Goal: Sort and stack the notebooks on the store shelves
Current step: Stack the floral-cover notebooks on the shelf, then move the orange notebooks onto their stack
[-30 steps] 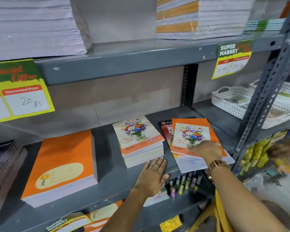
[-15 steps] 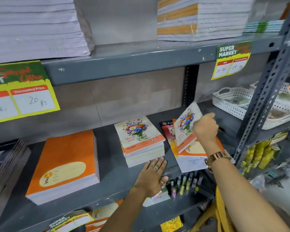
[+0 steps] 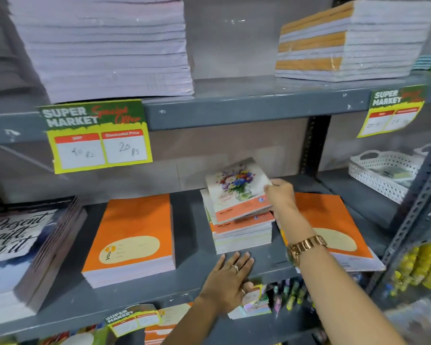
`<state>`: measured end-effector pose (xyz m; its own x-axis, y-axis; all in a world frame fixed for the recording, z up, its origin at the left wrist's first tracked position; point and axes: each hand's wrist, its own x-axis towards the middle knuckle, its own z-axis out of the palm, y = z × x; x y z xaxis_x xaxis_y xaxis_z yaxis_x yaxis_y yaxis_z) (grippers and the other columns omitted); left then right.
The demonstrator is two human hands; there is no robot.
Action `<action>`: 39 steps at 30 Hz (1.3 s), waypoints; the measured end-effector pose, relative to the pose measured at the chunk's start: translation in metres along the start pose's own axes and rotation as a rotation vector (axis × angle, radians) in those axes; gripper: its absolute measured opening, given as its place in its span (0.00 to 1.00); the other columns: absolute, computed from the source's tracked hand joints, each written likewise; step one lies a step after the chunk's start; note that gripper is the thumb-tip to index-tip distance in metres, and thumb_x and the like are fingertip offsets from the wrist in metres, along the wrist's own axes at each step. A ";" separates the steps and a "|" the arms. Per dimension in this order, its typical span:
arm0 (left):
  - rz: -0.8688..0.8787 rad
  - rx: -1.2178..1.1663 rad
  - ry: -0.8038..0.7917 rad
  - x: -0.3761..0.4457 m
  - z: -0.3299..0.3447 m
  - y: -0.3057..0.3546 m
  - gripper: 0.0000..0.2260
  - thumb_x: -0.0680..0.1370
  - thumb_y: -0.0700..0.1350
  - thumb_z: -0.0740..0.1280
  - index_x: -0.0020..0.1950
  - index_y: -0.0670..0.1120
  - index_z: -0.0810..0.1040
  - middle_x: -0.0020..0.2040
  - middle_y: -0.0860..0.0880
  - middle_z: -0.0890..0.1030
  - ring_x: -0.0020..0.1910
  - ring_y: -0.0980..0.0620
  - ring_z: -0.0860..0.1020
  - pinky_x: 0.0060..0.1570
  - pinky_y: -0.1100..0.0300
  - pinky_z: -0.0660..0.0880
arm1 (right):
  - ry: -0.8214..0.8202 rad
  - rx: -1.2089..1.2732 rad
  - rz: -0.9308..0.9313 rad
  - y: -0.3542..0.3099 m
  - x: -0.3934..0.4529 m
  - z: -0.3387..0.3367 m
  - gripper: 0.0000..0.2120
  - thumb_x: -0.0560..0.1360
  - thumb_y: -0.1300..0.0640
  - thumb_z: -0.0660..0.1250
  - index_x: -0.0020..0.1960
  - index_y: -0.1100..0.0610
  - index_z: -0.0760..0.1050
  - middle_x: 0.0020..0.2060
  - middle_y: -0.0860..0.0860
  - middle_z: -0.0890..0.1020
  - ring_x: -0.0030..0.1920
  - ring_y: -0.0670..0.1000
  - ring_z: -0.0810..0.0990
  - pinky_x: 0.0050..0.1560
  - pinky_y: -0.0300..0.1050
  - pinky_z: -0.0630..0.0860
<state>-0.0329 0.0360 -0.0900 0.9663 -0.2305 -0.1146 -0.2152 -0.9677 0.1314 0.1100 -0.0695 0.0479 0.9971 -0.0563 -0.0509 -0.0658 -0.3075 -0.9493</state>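
Note:
My right hand (image 3: 280,196) grips a flower-cover notebook (image 3: 237,189) by its right edge and holds it tilted on top of the stack of flower-cover notebooks (image 3: 241,232) in the middle of the grey shelf (image 3: 192,277). My left hand (image 3: 228,280) lies flat, fingers spread, on the shelf's front edge just below that stack. Right of the stack, an orange notebook pile (image 3: 334,235) lies partly under my right forearm. A second orange "You" stack (image 3: 132,237) sits to the left.
A dark stack with script lettering (image 3: 23,247) lies at far left. White paper stacks (image 3: 105,46) and orange-banded stacks (image 3: 351,41) fill the upper shelf. Price tags (image 3: 97,135) hang from its edge. A white basket (image 3: 383,173) sits at right behind a steel upright (image 3: 418,202).
My right hand has lifted the flower notebook off the right orange pile and carried it left onto the flower-cover stack. My left hand stayed on the shelf edge. The view shifted left.

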 end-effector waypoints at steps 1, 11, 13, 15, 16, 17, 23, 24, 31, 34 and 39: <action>-0.005 -0.005 -0.004 -0.003 -0.001 -0.001 0.26 0.82 0.52 0.49 0.77 0.50 0.43 0.79 0.51 0.44 0.77 0.50 0.42 0.76 0.50 0.38 | -0.033 -0.019 0.027 0.007 0.001 0.008 0.11 0.73 0.66 0.61 0.53 0.63 0.78 0.48 0.61 0.83 0.48 0.60 0.82 0.51 0.50 0.77; -0.044 -0.013 -0.002 -0.002 0.002 0.000 0.25 0.82 0.54 0.48 0.77 0.50 0.44 0.79 0.52 0.45 0.77 0.51 0.42 0.76 0.50 0.38 | 0.096 -0.724 -0.220 0.027 -0.008 0.020 0.19 0.76 0.49 0.63 0.59 0.62 0.73 0.57 0.61 0.80 0.60 0.62 0.75 0.52 0.50 0.75; -0.062 -0.031 0.006 0.002 0.003 0.001 0.25 0.82 0.54 0.48 0.77 0.50 0.44 0.79 0.52 0.45 0.77 0.51 0.43 0.76 0.51 0.38 | 0.122 -0.729 -0.213 0.025 -0.004 0.011 0.21 0.76 0.47 0.63 0.60 0.62 0.72 0.59 0.61 0.78 0.61 0.63 0.73 0.54 0.52 0.74; -0.067 -0.053 0.009 0.007 0.000 0.004 0.25 0.82 0.53 0.48 0.77 0.49 0.45 0.79 0.51 0.46 0.77 0.52 0.43 0.76 0.52 0.39 | 0.161 -0.696 -0.178 0.026 0.001 -0.003 0.22 0.76 0.46 0.63 0.60 0.63 0.71 0.59 0.61 0.78 0.62 0.63 0.73 0.55 0.53 0.74; -0.064 -0.068 0.012 0.012 -0.002 0.007 0.25 0.82 0.53 0.48 0.77 0.48 0.45 0.79 0.50 0.46 0.77 0.52 0.44 0.76 0.53 0.40 | 0.178 -0.688 -0.156 0.028 0.003 -0.012 0.21 0.76 0.46 0.63 0.59 0.62 0.71 0.59 0.61 0.78 0.62 0.63 0.72 0.55 0.53 0.74; -0.063 -0.090 0.020 0.016 -0.004 0.009 0.25 0.82 0.52 0.48 0.77 0.47 0.46 0.79 0.50 0.47 0.77 0.52 0.46 0.76 0.54 0.42 | 0.190 -0.694 -0.135 0.031 0.005 -0.021 0.21 0.76 0.47 0.63 0.59 0.62 0.71 0.59 0.61 0.77 0.62 0.62 0.72 0.56 0.53 0.73; -0.051 -0.241 0.073 0.046 -0.019 0.039 0.24 0.83 0.49 0.49 0.77 0.49 0.46 0.79 0.50 0.50 0.77 0.50 0.53 0.70 0.53 0.62 | 0.221 -0.807 -0.003 0.066 0.011 -0.081 0.21 0.78 0.49 0.61 0.62 0.64 0.70 0.61 0.61 0.76 0.63 0.62 0.71 0.58 0.54 0.72; -0.046 -0.250 0.067 0.053 -0.020 0.045 0.24 0.83 0.50 0.49 0.77 0.49 0.46 0.79 0.49 0.50 0.76 0.50 0.54 0.69 0.53 0.64 | 0.225 -0.818 0.019 0.073 0.012 -0.092 0.21 0.78 0.49 0.61 0.62 0.64 0.70 0.61 0.61 0.75 0.63 0.62 0.71 0.58 0.54 0.72; -0.058 -0.327 0.085 0.088 -0.024 0.079 0.23 0.82 0.48 0.50 0.77 0.48 0.49 0.78 0.46 0.53 0.73 0.43 0.63 0.63 0.50 0.70 | 0.169 -0.770 0.307 0.108 0.017 -0.138 0.28 0.73 0.46 0.67 0.64 0.65 0.70 0.63 0.61 0.73 0.63 0.63 0.72 0.58 0.55 0.75; -0.088 -0.369 0.110 0.100 -0.023 0.091 0.23 0.82 0.47 0.50 0.76 0.46 0.49 0.77 0.45 0.57 0.68 0.41 0.68 0.61 0.50 0.72 | 0.065 -0.750 0.359 0.119 0.020 -0.147 0.25 0.70 0.43 0.69 0.54 0.64 0.76 0.57 0.61 0.79 0.58 0.61 0.77 0.52 0.52 0.77; -0.232 -0.593 0.221 0.114 -0.020 0.104 0.24 0.79 0.43 0.56 0.75 0.46 0.55 0.60 0.41 0.78 0.55 0.41 0.77 0.55 0.46 0.76 | 0.053 -0.778 0.389 0.124 0.028 -0.147 0.28 0.68 0.46 0.71 0.60 0.64 0.74 0.60 0.60 0.77 0.60 0.61 0.75 0.55 0.51 0.78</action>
<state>0.0580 -0.0887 -0.0699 0.9979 0.0636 -0.0089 0.0539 -0.7552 0.6533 0.1242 -0.2490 -0.0255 0.8967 -0.3303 -0.2946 -0.4277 -0.8179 -0.3848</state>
